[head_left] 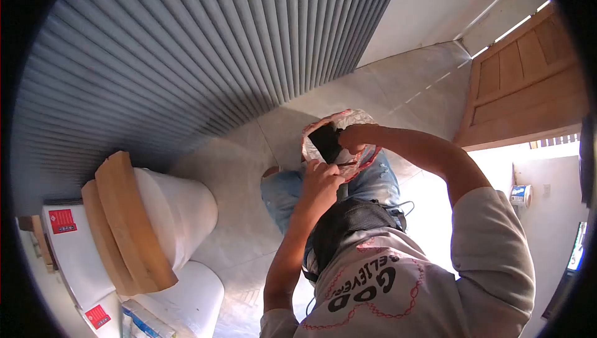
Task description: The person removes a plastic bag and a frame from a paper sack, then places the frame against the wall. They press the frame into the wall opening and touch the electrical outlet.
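A clear plastic bag (359, 116) with a red-edged rim stands open between my knees, with a dark item (324, 142) inside it. My left hand (323, 182) is closed on the near rim of the bag. By its fingertips a thin reddish-brown strip (347, 164) shows. Reaching in from the right, my right hand (357, 138) is closed over the bag's mouth, right beside something black. What its fingers grip is hidden.
A grey ribbed panel (205, 33) rises ahead. To my left are a large white tub (177, 213) with brown cardboard (134, 226) against it and white boxes (78, 257). A wooden door (525, 77) is at the right, with a small tub (521, 195) on the wall side.
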Demonstrator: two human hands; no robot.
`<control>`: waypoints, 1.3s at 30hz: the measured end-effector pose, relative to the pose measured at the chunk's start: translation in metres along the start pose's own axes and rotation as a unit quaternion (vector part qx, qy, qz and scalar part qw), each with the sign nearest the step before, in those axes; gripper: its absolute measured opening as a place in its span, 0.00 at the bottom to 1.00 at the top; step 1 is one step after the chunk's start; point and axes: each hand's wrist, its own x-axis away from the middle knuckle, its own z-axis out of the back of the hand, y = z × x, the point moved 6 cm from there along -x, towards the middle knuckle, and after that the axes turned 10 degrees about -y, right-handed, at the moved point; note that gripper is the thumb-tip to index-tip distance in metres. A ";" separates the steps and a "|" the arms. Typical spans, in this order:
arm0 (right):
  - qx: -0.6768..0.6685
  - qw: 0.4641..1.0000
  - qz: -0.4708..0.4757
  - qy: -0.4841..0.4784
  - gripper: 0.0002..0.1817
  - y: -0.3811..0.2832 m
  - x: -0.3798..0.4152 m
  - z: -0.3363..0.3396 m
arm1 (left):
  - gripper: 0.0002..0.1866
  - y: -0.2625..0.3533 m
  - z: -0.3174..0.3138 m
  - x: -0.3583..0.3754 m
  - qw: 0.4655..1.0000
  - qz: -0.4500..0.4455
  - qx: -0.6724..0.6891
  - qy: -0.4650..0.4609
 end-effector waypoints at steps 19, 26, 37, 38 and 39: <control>-0.210 0.939 -0.095 0.254 0.14 0.013 0.048 0.039 | 0.07 0.003 0.013 -0.007 0.999 0.030 -0.022 -0.031; -0.052 0.945 -0.079 0.313 0.07 0.017 0.003 0.039 | 0.05 0.010 0.008 -0.019 0.997 0.019 0.010 -0.070; -0.450 0.787 -0.120 0.405 0.12 -0.006 0.073 0.055 | 0.08 0.002 0.007 -0.014 0.999 0.020 0.006 -0.025; -0.447 0.773 -0.143 0.426 0.12 -0.010 0.091 0.063 | 0.08 0.003 0.009 -0.015 0.999 0.021 0.007 -0.025; -0.444 0.759 -0.167 0.446 0.13 -0.011 0.102 0.066 | 0.09 0.006 0.013 -0.016 1.000 0.007 0.012 -0.015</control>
